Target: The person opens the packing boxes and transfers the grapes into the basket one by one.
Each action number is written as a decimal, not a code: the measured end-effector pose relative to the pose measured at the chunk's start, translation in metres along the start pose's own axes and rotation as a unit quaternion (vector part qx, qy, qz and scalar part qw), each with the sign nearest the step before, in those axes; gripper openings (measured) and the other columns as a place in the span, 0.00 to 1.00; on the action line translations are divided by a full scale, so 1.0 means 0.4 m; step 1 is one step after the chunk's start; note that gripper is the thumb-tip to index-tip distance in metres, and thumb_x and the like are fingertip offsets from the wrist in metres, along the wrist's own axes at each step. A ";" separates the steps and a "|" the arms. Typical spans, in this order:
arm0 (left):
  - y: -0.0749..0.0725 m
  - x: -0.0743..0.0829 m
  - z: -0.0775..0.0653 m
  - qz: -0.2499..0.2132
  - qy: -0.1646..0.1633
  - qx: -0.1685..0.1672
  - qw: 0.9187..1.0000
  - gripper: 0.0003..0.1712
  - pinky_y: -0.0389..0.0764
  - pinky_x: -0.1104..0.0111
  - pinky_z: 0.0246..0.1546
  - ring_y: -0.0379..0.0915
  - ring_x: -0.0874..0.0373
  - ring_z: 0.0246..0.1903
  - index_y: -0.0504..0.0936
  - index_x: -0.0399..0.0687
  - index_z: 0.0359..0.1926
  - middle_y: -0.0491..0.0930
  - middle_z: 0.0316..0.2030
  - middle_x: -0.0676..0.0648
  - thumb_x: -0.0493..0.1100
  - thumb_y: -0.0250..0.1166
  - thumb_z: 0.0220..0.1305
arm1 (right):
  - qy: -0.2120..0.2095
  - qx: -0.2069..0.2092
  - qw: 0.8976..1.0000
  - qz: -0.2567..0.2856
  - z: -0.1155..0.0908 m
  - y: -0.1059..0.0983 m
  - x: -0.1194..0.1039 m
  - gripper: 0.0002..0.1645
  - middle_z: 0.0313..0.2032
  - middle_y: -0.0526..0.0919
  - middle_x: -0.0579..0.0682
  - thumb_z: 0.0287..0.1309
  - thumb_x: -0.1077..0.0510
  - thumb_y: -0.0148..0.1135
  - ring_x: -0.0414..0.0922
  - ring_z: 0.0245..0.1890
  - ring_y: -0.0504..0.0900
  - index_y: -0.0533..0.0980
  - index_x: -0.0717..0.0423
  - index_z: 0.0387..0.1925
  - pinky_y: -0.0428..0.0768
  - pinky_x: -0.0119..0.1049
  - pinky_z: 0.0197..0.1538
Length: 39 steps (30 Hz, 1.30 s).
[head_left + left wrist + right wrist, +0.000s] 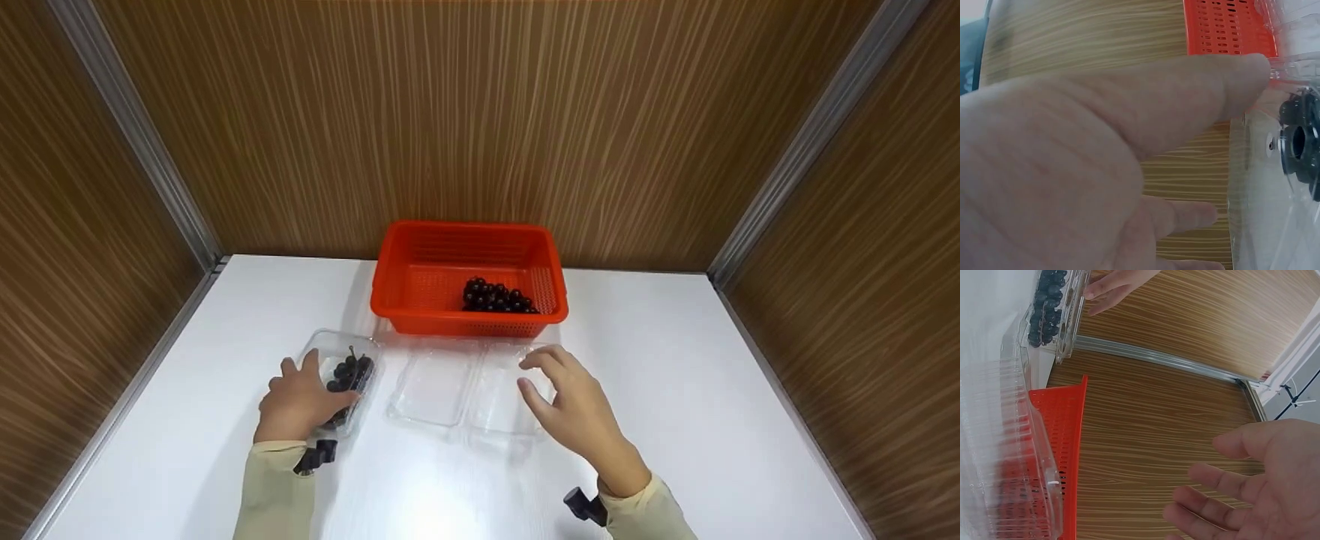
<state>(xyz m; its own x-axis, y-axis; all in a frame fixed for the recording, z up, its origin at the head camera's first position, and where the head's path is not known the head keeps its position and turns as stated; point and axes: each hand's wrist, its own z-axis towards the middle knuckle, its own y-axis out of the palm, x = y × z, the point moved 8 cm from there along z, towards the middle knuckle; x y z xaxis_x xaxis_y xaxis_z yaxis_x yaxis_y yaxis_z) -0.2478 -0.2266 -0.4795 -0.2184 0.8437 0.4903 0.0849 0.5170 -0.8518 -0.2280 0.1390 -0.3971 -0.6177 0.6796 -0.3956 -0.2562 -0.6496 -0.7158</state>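
My left hand [298, 401] is spread over a clear plastic box [324, 341] on the left of the table. Its thumb reaches across to the box's right side, and the other fingers stay loosely extended. Inside that box lies a bunch of dark grapes [349, 369] with a stem sticking up; the hand partly covers it. My right hand [577, 409] hovers at the right end of a second clear plastic box [435, 390], which lies unfolded flat with nothing in it. The right wrist view shows this hand's fingers [1213, 484] loosely bent, holding nothing.
A red plastic basket [457, 326] stands behind the unfolded box, with more dark grapes [499, 298] in its right front corner. Wood-patterned panels [480, 112] enclose the white table [645, 360] at the back and both sides.
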 end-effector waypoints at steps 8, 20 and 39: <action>-0.001 0.017 -0.002 0.004 0.008 0.001 1.000 0.58 0.74 0.34 0.51 0.67 0.20 0.57 0.59 0.29 0.75 0.64 0.63 0.18 0.61 0.73 0.58 | 0.016 -0.021 1.000 0.001 0.006 0.004 0.005 0.10 0.49 0.83 0.43 0.63 0.58 0.71 0.44 0.52 0.83 0.82 0.52 0.45 0.84 0.45 0.51; 0.018 0.065 -0.011 0.011 0.038 -0.011 0.999 0.55 0.76 0.37 0.48 0.70 0.26 0.53 0.67 0.36 0.74 0.68 0.60 0.22 0.62 0.76 0.54 | 0.038 -0.051 0.998 0.008 0.008 0.018 0.014 0.10 0.48 0.82 0.41 0.64 0.56 0.70 0.44 0.50 0.83 0.82 0.50 0.46 0.84 0.44 0.50; 0.089 0.158 -0.048 0.019 0.088 -0.040 0.995 0.54 0.77 0.42 0.50 0.72 0.35 0.52 0.71 0.43 0.73 0.75 0.56 0.32 0.58 0.81 0.49 | 0.053 -0.145 0.987 0.045 -0.022 0.112 0.018 0.12 0.47 0.83 0.44 0.68 0.52 0.67 0.47 0.49 0.84 0.81 0.52 0.48 0.83 0.46 0.52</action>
<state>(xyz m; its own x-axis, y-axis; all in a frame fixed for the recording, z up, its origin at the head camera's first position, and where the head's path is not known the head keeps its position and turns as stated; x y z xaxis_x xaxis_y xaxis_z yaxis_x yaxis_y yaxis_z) -0.2397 -0.1520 -0.4754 -0.0409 0.8718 0.4881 0.1681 0.4876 -0.8567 -0.2373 0.1180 -0.4371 -0.5431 0.6656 -0.5118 0.0283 -0.5947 -0.8034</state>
